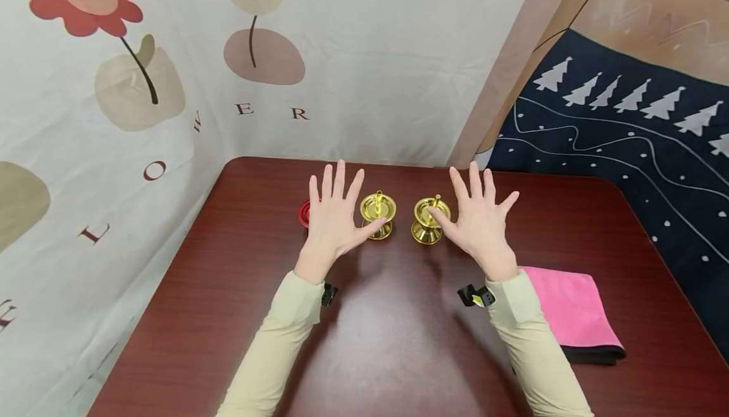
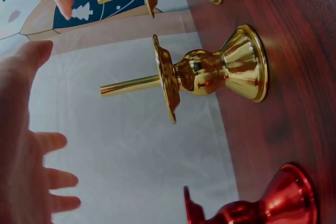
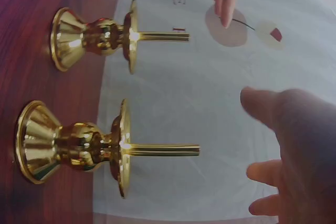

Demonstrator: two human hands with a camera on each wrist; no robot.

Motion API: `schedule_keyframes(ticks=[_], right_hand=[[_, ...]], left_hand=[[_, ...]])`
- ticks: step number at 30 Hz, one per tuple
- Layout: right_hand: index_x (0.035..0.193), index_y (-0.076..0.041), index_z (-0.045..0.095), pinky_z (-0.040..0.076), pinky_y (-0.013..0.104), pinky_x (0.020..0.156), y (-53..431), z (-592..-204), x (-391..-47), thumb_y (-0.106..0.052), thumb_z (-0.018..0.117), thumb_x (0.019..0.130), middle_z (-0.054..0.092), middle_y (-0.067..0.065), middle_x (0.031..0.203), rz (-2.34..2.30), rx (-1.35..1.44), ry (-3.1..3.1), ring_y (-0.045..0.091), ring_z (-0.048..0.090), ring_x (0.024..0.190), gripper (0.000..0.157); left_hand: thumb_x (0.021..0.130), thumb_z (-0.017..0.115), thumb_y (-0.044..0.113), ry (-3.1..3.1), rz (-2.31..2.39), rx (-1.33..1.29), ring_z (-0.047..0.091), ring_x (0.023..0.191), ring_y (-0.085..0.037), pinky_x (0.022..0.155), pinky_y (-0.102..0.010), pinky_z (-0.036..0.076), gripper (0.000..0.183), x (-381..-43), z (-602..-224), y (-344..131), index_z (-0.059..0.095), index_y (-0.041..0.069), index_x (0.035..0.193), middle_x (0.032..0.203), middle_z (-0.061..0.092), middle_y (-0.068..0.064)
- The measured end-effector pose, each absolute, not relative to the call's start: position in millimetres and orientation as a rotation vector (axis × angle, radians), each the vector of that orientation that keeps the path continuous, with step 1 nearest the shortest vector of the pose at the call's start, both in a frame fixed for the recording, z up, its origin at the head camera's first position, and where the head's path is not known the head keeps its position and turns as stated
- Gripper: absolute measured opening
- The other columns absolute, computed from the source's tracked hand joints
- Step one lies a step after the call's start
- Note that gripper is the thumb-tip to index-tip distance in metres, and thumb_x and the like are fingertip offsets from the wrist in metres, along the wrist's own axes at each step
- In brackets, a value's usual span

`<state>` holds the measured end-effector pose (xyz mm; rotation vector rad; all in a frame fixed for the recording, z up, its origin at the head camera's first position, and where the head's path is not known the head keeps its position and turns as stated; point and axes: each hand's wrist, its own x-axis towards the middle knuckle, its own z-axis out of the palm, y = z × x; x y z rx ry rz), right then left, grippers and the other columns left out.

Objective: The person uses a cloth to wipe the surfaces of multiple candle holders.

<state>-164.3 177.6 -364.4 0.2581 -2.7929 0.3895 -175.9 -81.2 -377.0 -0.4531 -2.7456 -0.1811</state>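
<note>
Both hands hover above the table with their fingers spread, holding nothing. In the head view my left hand partly hides a red candle holder; its thumb overlaps the left gold candle holder. Over the right gold candle holder lies the thumb of my right hand in that view. Both wrist views show the left gold holder and right gold holder upright on the table, apart from the hands, each with a thin tube rising from its dish. Only part of the red holder shows in the left wrist view.
A folded pink cloth with a dark underside lies on the brown table, by the right forearm. Behind the table hangs a white curtain with flowers and letters; a dark blue printed cloth hangs at the right.
</note>
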Motion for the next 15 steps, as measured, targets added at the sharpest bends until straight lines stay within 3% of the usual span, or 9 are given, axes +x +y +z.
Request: schedule_keyframes(ticks=[4,8,10,15], right_hand=[[0.142,-0.008,0.036,0.018,0.073,0.095,182,-361,-162,-0.041,0.063,0.085,0.029,0.023,0.147,0.514,0.238,-2.675,0.043,0.028,0.131,0.071],[0.134,-0.002,0.045,0.037,0.062,0.085,188,-359,-159,-0.028,0.066,0.084,0.043,0.023,0.137,0.583,0.229,-2.513,0.043,0.043,0.118,0.06],[0.131,0.0,0.048,0.04,0.06,0.081,192,-357,-156,-0.023,0.066,0.084,0.047,0.023,0.133,0.599,0.222,-2.464,0.042,0.045,0.115,0.056],[0.126,0.004,0.052,0.042,0.056,0.087,204,-354,-150,-0.011,0.068,0.082,0.053,0.024,0.124,0.673,0.205,-2.395,0.041,0.048,0.112,0.049]], left_hand=[[0.077,0.05,0.065,-2.631,-0.235,-0.509,0.022,0.137,-0.034,0.109,-0.055,0.011,0.085,-178,-379,-82,0.037,0.013,0.143,0.148,0.03,-0.018],[0.077,0.057,0.055,-2.491,-0.312,-0.566,0.034,0.13,-0.035,0.107,-0.055,0.019,0.075,-180,-383,-82,0.047,0.007,0.134,0.138,0.045,-0.018],[0.076,0.061,0.048,-2.424,-0.356,-0.589,0.04,0.125,-0.035,0.105,-0.054,0.023,0.069,-181,-385,-82,0.051,0.004,0.129,0.132,0.05,-0.018],[0.077,0.068,0.028,-2.273,-0.483,-0.631,0.052,0.111,-0.033,0.098,-0.051,0.034,0.048,-182,-388,-77,0.06,0.0,0.115,0.119,0.06,-0.018]])
